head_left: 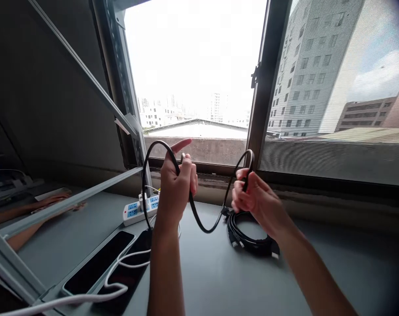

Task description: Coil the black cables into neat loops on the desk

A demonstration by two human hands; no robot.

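Note:
A black cable (202, 226) runs between my two raised hands and sags in a loop above the table. My left hand (177, 184) is closed around it, with the index finger stretched out to the right; a further loop of the cable arches left of this hand. On the right, my right hand (253, 199) pinches the cable where it bends over in a tight arch. Just below and behind my right hand lies a coiled bundle of black cables (234, 230) with several plugs showing. Part of that bundle is hidden by my right hand.
Left on the grey table (206, 276) lie a phone (100, 263) and a second dark device (130, 281) crossed by a white cable (77, 299). A power strip (133, 214) stands behind them. Beyond a metal frame bar (74, 206) rest another person's hands (54, 199). Windows line the back.

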